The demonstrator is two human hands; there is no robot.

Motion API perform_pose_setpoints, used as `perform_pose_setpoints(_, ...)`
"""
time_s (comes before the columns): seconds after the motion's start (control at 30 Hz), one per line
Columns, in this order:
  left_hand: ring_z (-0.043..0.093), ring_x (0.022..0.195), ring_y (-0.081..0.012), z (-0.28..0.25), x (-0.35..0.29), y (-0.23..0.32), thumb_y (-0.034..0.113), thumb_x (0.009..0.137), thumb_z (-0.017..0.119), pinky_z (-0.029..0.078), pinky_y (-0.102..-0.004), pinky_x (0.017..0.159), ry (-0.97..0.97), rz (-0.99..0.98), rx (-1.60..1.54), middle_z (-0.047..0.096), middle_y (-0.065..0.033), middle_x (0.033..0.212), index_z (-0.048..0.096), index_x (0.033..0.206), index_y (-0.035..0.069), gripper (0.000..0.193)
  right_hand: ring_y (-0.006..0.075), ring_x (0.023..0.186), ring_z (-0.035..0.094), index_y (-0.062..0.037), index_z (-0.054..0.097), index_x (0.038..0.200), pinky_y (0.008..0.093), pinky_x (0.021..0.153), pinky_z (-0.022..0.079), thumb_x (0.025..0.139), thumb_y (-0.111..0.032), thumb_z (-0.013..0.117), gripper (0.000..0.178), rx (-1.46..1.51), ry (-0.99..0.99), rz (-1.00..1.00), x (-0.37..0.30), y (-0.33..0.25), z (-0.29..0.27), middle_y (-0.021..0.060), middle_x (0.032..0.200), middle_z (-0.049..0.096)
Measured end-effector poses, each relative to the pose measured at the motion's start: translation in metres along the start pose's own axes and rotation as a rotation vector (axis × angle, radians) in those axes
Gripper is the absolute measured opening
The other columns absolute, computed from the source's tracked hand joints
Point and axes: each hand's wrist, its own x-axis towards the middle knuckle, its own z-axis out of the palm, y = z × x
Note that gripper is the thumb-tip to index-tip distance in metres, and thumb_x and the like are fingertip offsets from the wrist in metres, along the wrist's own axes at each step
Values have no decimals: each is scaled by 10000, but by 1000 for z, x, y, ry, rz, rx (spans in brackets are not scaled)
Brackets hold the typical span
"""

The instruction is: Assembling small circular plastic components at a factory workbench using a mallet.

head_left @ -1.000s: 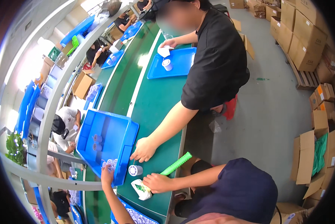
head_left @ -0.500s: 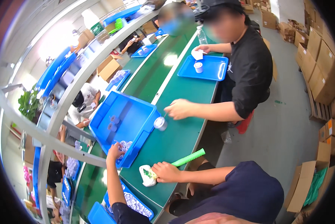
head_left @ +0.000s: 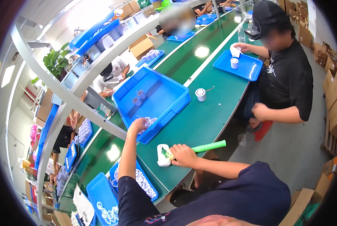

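My left hand (head_left: 138,125) reaches into a large blue bin (head_left: 181,96), its fingers bent down among white plastic rings (head_left: 149,123) at the near corner. What those fingers hold is hidden. My right hand (head_left: 183,155) is closed round a mallet (head_left: 210,146) with a ribbed light-green handle. White wrapping covers the mallet's head, which rests on the green work surface. Beyond the bin's right side stands a white round part (head_left: 201,95) with a thin wire sticking out. Two similar round parts (head_left: 137,101) sit inside the bin.
Across to the right, a co-worker (head_left: 289,75) sits by a blue tray (head_left: 238,66) holding another white part. Near my left arm are a tray of white parts (head_left: 146,184) and a blue tray of rings (head_left: 108,213). A grey metal frame (head_left: 85,96) crosses on the left.
The co-worker's near hand has drawn back from the white wired part, which now stands on the green surface. The view has shifted; my left hand stays at the rings, my right on the mallet.
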Motion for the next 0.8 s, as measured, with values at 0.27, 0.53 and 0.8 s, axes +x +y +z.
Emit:
perform_pose_setpoints(0.27,670,1209,-385,5,-2,3,116,716,863,543,-462,1026,170,154,-10,717,-219,1265,724,1261,149,563,263,804,636,-53,606,940,382,687,507,717,-317,766,381,5,30,19,-2,6,2,96,865,595)
perform_pose_setpoints(0.53,663,1163,-404,-72,-24,-12,54,694,831,529,-469,1022,327,285,-33,724,-214,1188,699,1215,91,538,258,816,649,-56,617,945,373,702,512,717,-345,778,402,-14,10,-23,0,-2,4,95,881,612)
perform_pose_setpoints(0.8,645,1173,-435,-146,-184,76,20,805,777,515,-465,1029,375,452,23,617,-223,1281,674,1254,113,470,257,868,663,-60,628,993,378,745,525,711,-338,817,438,6,-36,22,-6,3,3,94,928,628)
